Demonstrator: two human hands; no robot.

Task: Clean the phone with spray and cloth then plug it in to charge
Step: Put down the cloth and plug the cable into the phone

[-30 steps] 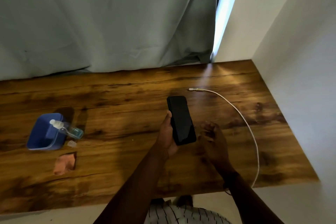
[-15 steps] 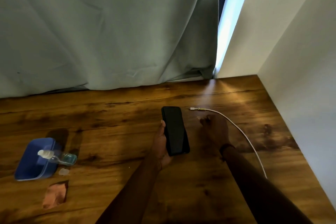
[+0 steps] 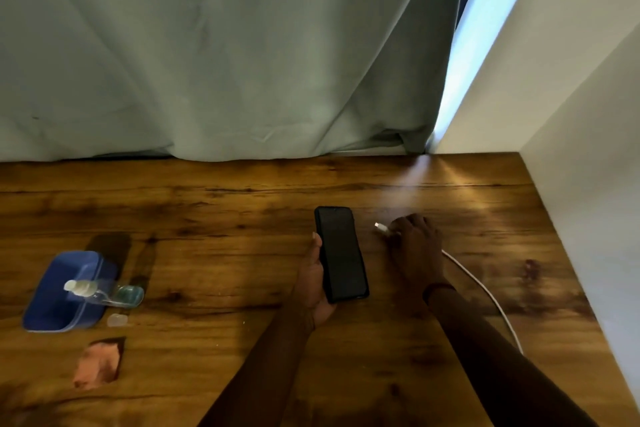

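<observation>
A black phone (image 3: 341, 253) with a dark screen is held upright over the wooden table (image 3: 214, 218) by my left hand (image 3: 313, 279), which grips its left edge and lower part. Just right of it, my right hand (image 3: 415, 246) closes on the plug end of a white charging cable (image 3: 485, 291); the connector tip (image 3: 380, 227) sticks out past my fingers. At the far left a clear spray bottle (image 3: 104, 291) lies on its side across a blue box (image 3: 65, 291), its small cap (image 3: 117, 320) beside it. A pink cloth (image 3: 98, 362) lies in front.
A grey-green curtain (image 3: 225, 55) hangs along the table's back edge. A white wall (image 3: 595, 156) bounds the table on the right. The cable runs off the table's front right side.
My right hand moved forward to the cable's end and closed on it, lifting the connector. The left hand kept hold of the phone. The camera tilted up.
</observation>
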